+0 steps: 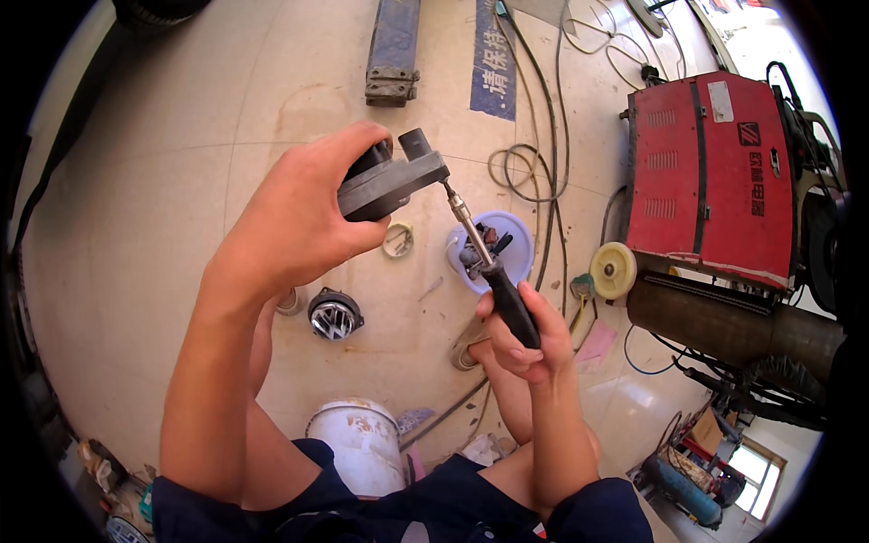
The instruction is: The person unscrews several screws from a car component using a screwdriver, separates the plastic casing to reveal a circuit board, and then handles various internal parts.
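Note:
My left hand (303,204) is wrapped round a dark grey plastic housing (389,184) with a stubby round connector on its upper side. My right hand (534,337) grips the black handle of a screwdriver (472,233). The metal shaft slants up and left, and its tip meets the right end of the housing; whether it sits in a screw is too small to tell. On the floor below my left hand lies a round black part with a chrome emblem (333,315). A small round dish (398,240) holding small bits is nearby.
A lavender basin (518,237) with dark parts stands beyond the screwdriver. A white bucket (362,441) is between my legs. To the right stands a red machine (697,176) on wheels, with a gas cylinder (724,312). Cables (548,118) run over the floor; a blue post (392,50) is ahead.

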Motion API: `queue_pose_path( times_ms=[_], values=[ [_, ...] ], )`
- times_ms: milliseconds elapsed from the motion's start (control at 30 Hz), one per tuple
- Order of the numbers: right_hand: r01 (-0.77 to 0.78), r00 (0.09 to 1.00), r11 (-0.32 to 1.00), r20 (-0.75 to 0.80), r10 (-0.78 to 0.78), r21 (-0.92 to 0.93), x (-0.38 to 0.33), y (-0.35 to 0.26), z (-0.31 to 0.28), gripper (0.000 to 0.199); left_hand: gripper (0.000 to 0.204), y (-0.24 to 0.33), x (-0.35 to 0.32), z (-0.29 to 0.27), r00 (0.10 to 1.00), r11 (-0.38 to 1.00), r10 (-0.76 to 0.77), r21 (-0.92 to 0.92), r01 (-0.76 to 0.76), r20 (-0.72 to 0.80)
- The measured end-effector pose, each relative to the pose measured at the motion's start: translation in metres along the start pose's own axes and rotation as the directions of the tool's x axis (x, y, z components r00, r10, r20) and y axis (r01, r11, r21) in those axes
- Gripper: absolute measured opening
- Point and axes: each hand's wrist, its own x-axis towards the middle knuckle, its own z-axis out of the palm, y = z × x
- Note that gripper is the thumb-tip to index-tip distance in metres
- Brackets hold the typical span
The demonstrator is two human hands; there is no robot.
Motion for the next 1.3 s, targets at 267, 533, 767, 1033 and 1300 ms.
queue_pose_path(
  times_ms=[267,533,767,1033,1300],
  values=[
    [0.202,0.725,0.249,-0.026,-0.688,-0.947,0.008,0.024,0.007,0.031,0.044,0.006,0.002,-0.001,0.988,0.989,-0.144,-0.038,0.146,0.063],
    [0.149,0.968,0.973,-0.178,-0.179,-0.174,0.000,-0.001,0.021,0.027,0.048,0.008,0.001,-0.001,0.988,0.986,-0.140,-0.080,0.144,0.060],
    [0.155,0.847,0.569,-0.188,-0.498,-0.808,0.001,0.014,0.012,0.025,0.047,0.006,0.003,0.003,0.994,0.994,-0.104,-0.044,0.105,0.010],
    [0.080,0.829,0.588,-0.274,-0.488,-0.805,0.003,0.014,0.024,0.027,0.045,0.002,0.002,0.007,0.989,0.986,-0.129,0.114,0.121,0.068],
    [0.033,0.897,0.811,-0.342,-0.282,-0.584,0.002,0.029,0.016,0.037,0.044,0.003,0.000,0.011,0.999,0.997,-0.002,-0.078,0.005,0.048]
  ],
)
